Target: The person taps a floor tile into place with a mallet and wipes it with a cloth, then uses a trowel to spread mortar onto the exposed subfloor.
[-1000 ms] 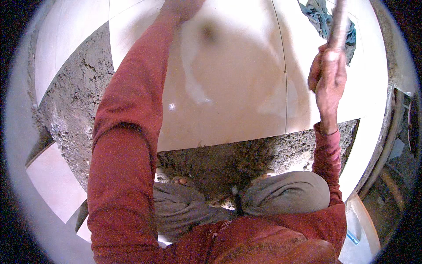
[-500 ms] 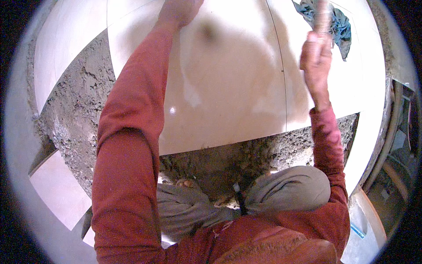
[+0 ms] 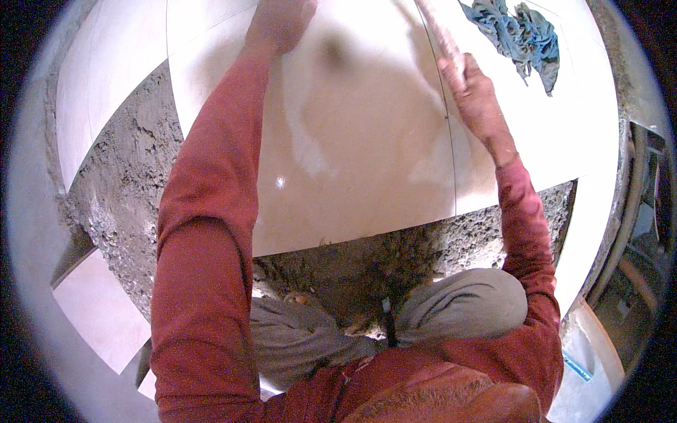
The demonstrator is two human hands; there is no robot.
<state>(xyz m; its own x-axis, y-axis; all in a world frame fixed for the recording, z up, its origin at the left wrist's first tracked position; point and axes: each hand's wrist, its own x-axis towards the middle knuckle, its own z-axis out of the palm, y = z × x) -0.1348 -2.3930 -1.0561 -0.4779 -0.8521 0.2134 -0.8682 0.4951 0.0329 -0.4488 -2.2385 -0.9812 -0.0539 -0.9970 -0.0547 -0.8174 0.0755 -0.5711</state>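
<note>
My left hand (image 3: pixel 281 25) is at the top edge, low over or on a large cream floor tile (image 3: pixel 352 141); its fingers are mostly hidden. My right hand (image 3: pixel 471 92) grips a pale stick or handle (image 3: pixel 441 28) that runs up out of view over the tiles. A crumpled blue-grey cloth (image 3: pixel 515 39) lies on the tiles just beyond that hand, to its right. My knees are bent at the bare, rough mortar bed (image 3: pixel 345 257) along the tile's near edge, where a small dark tool with a pale tip (image 3: pixel 388 317) stands between my legs.
More rough mortar (image 3: pixel 123 162) shows at the left, beside a loose pink-beige tile (image 3: pixel 102 310). At the right, beyond the tiled edge, are curved pipe-like lengths and dark clutter (image 3: pixel 631 240), with a small blue object (image 3: pixel 577 366) lower down.
My right hand has swung forward and left with the handle, off the cloth and across toward the middle tile, uncovering more of the cloth. My left hand stays near the top edge.
</note>
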